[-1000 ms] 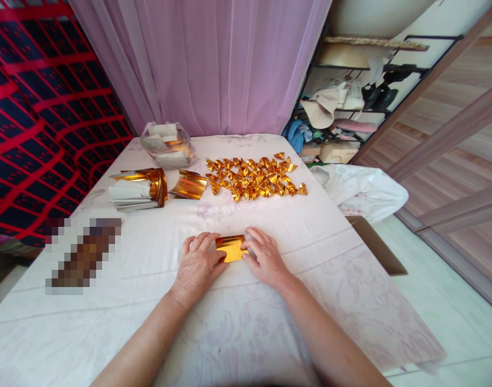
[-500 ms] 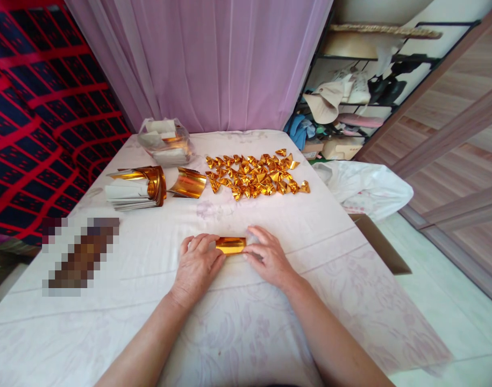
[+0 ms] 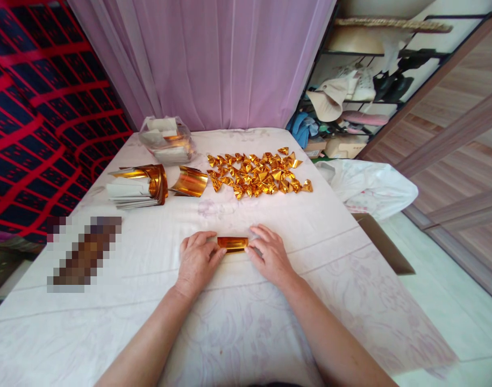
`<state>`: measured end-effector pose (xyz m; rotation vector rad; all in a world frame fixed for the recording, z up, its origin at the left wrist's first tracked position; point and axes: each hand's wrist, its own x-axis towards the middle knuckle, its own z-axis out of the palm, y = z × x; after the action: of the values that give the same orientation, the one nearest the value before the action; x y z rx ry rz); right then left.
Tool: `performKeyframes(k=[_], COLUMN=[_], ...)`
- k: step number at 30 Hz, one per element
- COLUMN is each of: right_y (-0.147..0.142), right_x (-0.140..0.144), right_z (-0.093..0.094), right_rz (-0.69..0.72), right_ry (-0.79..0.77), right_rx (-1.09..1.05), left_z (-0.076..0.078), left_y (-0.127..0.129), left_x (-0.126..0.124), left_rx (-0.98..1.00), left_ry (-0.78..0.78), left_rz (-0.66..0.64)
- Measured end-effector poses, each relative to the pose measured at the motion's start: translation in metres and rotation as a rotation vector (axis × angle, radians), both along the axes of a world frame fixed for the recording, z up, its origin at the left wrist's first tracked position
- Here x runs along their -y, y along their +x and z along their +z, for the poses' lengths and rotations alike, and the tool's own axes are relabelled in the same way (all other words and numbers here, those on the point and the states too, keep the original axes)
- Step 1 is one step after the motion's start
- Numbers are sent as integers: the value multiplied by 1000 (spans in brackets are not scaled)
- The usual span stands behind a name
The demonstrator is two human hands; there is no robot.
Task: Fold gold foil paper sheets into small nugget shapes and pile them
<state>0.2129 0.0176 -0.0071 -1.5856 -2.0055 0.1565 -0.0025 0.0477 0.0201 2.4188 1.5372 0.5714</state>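
A narrow folded strip of gold foil paper (image 3: 232, 244) lies flat on the white cloth-covered table (image 3: 246, 322). My left hand (image 3: 197, 260) presses its left end with the fingertips. My right hand (image 3: 270, 255) pinches and presses its right end. Both hands rest on the cloth at the middle of the table.
Farther back lies a spread of several folded gold paper ingots (image 3: 258, 175). To their left are a curled gold sheet (image 3: 189, 181), a stack of gold-and-white sheets (image 3: 136, 186) and a clear bag of paper (image 3: 166, 140). A white plastic bag (image 3: 370, 185) hangs off the right edge.
The gold sheet has been folded from a wider rectangle into a narrow strip. Both hands stayed at its ends, pressing it down.
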Motion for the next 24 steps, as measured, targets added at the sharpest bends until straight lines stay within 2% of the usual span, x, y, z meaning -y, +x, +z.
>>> performKeyframes(k=[8, 24], right_y=[-3, -11], right_x=[0, 0], right_z=[0, 4], right_rz=[-54, -128], right_ry=[15, -13], right_rx=[10, 35], left_z=[7, 2], left_y=[7, 10], left_x=[5, 4], left_rx=[-14, -44], left_ry=[3, 28], left_rz=[42, 80])
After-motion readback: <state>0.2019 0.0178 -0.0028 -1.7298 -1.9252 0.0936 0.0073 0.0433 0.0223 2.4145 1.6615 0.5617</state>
